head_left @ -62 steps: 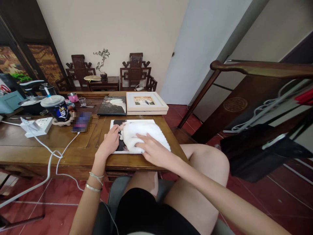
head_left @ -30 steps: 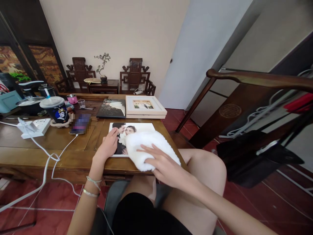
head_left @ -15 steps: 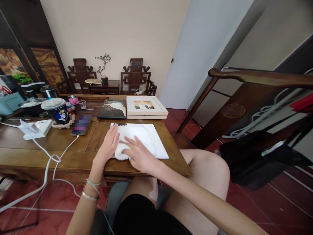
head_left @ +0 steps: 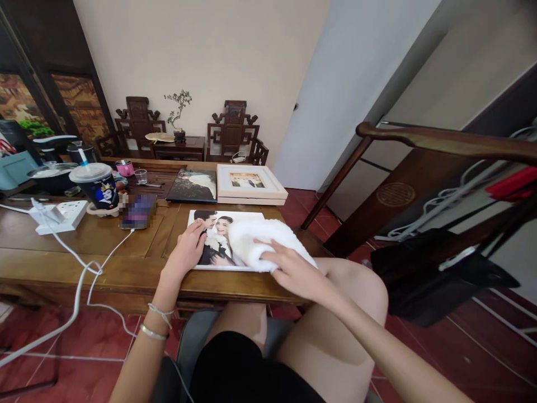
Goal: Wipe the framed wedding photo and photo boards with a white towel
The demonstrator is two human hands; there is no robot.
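Observation:
A photo panel [head_left: 216,252] showing a couple lies flat on the wooden table before me. My left hand [head_left: 189,248] rests over its left edge with fingers stretched out. On the panel's right half, my right hand [head_left: 293,267] presses a fluffy white cloth [head_left: 274,235], part of it bunched under the fingers. The cloth hides that side of the picture and reaches past the panel's right edge.
Behind the panel lie a dark photo album [head_left: 193,186] and a white picture frame [head_left: 260,193]. To the left are a phone [head_left: 139,211], a lidded cup [head_left: 95,187], a power strip [head_left: 62,217] and white cables [head_left: 78,302]. A wooden chair [head_left: 390,168] stands at the right.
My right hand has moved the white cloth from the panel's left side to its right, uncovering the couple's picture. The left hand stays at the left edge.

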